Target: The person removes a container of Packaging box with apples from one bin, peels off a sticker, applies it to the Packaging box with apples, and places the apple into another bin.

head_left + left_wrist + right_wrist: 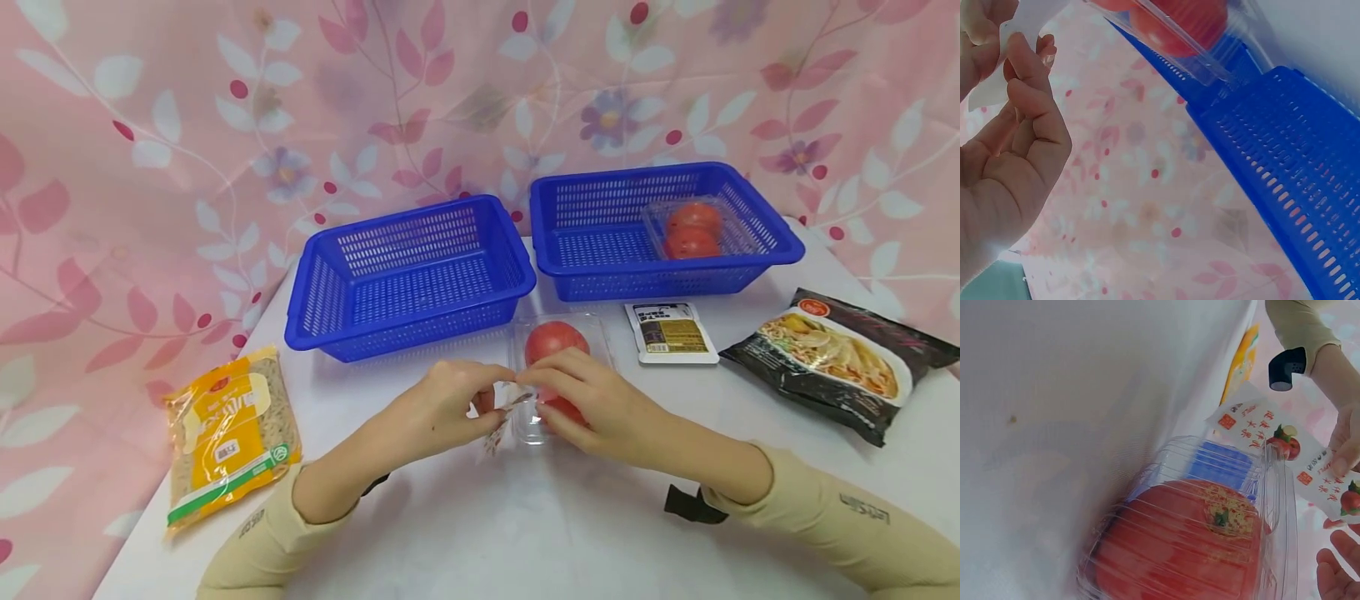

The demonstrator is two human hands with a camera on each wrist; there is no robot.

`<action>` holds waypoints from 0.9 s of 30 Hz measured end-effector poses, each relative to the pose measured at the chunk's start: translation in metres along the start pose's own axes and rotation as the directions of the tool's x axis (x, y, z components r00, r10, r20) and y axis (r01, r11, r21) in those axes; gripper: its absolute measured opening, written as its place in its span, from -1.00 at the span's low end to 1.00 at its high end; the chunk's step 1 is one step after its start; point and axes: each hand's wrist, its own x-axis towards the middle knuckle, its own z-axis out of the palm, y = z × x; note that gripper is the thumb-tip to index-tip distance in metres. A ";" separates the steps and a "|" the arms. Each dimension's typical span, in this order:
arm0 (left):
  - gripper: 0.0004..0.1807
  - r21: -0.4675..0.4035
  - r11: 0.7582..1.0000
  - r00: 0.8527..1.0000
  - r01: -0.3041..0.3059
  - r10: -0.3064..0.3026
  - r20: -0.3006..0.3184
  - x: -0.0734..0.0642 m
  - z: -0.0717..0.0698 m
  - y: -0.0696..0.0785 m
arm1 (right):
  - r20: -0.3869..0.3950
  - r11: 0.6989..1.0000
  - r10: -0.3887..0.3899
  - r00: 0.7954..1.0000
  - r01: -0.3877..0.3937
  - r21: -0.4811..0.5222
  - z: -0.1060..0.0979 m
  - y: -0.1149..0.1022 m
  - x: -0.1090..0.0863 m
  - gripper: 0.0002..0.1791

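Note:
Over the table, my left hand (446,404) pinches a strip of white printed labels (1266,428) between thumb and fingers. Red characters and small red fruit pictures show on it in the right wrist view. Fingers of my right hand (600,404) are curled at the strip's other side, tips close to the left fingertips; the left wrist view shows them at the edge of the white paper (991,94). Beneath the hands lies a clear plastic box (600,342) of red tomatoes (555,340), partly hidden by the right hand. Its ridged lid (1179,500) shows close up.
Two blue baskets stand behind: the left one (420,333) and the right one (675,283), which holds another clear box of tomatoes (693,218). A yellow food bag (232,433) lies left. To the right lie a small flat pouch (670,333) and a black noodle bag (840,358).

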 end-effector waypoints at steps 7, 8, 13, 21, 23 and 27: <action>-0.66 -0.025 0.999 0.999 -0.034 0.034 -0.024 0.001 -0.001 0.005 | -0.039 0.999 0.036 0.999 -0.036 0.024 -0.001 -0.002 0.002 -0.70; -0.67 -0.030 0.999 0.999 -0.035 0.035 -0.025 0.001 -0.001 0.006 | -0.048 0.999 0.042 0.998 -0.040 0.035 -0.002 -0.002 0.002 -0.73; -0.66 -0.054 0.998 0.999 -0.027 0.026 -0.026 0.000 -0.001 0.009 | -0.082 0.995 0.057 0.995 -0.050 0.086 -0.004 -0.004 0.003 -0.86; -0.58 -0.083 0.996 0.999 -0.021 0.018 -0.039 0.000 -0.001 0.009 | -0.125 0.995 0.052 0.991 -0.041 0.090 -0.005 -0.006 0.004 -0.86; -0.56 -0.088 0.996 0.998 -0.021 0.017 -0.052 0.000 -0.002 0.009 | -0.137 0.995 0.051 0.989 -0.038 0.096 -0.005 -0.006 0.005 -0.86; -0.50 -0.099 0.995 0.997 -0.026 0.018 -0.078 0.000 -0.001 0.010 | -0.164 0.993 0.047 0.985 -0.028 0.117 -0.007 -0.005 0.007 -0.85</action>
